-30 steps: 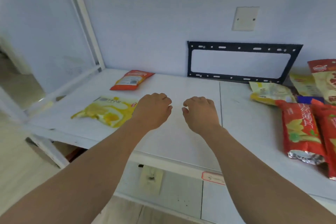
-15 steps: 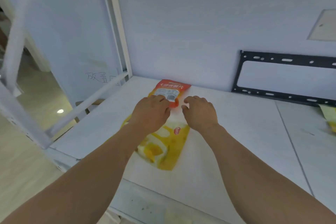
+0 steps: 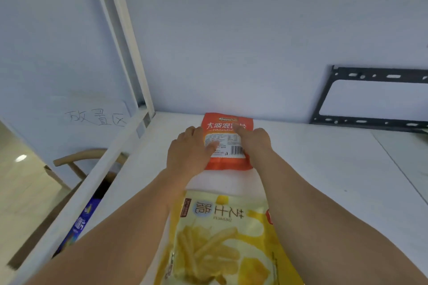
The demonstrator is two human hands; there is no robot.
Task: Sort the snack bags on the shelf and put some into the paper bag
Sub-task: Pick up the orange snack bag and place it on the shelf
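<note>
Pale blue wall fills the upper half of the frame, and below it we see the white shelf [image 3: 324, 169] running from the centre toward the right edge. A white frame post [image 3: 125, 37] rises at upper left, with handwritten characters [image 3: 96, 117] on the side panel just left of it. At right, a black metal bracket [image 3: 370, 97] leans against the wall.

We see two snack bags on the shelf. An orange snack bag [image 3: 225, 146] lies flat near the back wall, at the centre of the frame, its printed label and barcode facing up. A yellow snack bag [image 3: 222, 238] with a picture of fries lies nearer the bottom centre, apart from the orange one, between our two forearms.

Our left hand [image 3: 191, 152] rests on the left edge of the orange snack bag, fingers laid over its label and bent lightly; whether they truly pinch the bag we cannot tell. Our right hand [image 3: 254, 143] sits at the bag's right edge, fingers curled down onto it, thumb hidden.

At lower left, below the shelf rail, a blue packet [image 3: 78, 227] shows, and a wooden chair back [image 3: 76, 157] stands beside it.
</note>
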